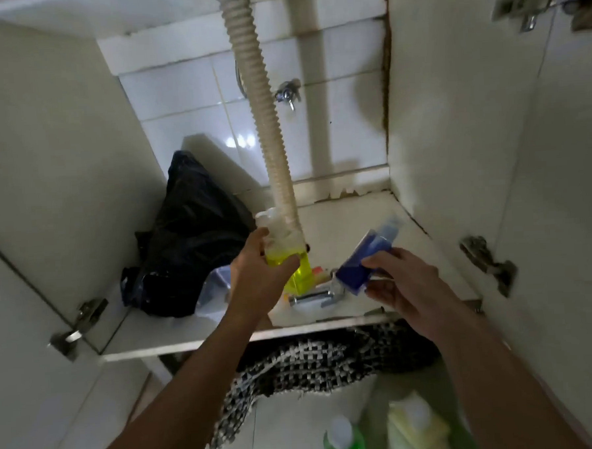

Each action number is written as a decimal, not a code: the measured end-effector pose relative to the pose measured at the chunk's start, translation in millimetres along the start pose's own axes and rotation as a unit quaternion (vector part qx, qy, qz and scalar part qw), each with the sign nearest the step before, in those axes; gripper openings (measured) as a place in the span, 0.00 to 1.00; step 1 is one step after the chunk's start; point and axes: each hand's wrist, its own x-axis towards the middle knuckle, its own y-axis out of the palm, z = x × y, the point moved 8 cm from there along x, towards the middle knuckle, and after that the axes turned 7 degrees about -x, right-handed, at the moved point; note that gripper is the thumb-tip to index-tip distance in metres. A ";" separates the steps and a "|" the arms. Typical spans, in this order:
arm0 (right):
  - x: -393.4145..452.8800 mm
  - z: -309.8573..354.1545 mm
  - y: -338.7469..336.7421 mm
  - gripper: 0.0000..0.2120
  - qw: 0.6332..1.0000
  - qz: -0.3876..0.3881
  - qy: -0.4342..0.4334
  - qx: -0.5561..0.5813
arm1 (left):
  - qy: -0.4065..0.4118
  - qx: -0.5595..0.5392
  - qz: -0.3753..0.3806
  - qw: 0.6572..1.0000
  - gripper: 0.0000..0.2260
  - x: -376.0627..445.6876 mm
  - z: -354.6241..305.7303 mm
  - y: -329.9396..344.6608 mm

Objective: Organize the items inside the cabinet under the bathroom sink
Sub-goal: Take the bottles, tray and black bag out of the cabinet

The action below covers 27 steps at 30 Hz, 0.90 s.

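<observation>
Sorting mid-step: left hand (256, 271) grips yellow-liquid bottle (289, 255) by the drain hose (265, 123), right hand (404, 284) pinches blue bottle (361, 258) over cabinet floor (373, 220); next, probably stand both upright.

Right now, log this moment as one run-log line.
left hand: holds clear bottle of yellow liquid | right hand: holds blue bottle | location: inside white cabinet

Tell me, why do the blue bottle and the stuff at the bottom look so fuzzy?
In the head view, the blue bottle in the right hand is smeared by motion blur; the green bottle and pale yellow bottle sit close to the lens, out of focus; the wall tiles show bright glare; the wide lens bends the cabinet door.
</observation>
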 end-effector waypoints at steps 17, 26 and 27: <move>-61.9 -128.4 104.2 0.14 0.829 0.196 -0.002 -0.524 | -0.394 0.026 0.293 0.871 0.20 -165.5 185.5 -24.5; -79.0 -231.2 95.6 0.25 0.745 0.183 0.029 -0.641 | -0.435 0.026 0.167 0.884 0.34 -234.8 249.8 -32.6; -79.3 -241.4 90.2 0.24 0.731 0.192 0.031 -0.654 | -0.436 0.030 0.161 0.885 0.34 -244.6 252.2 -32.3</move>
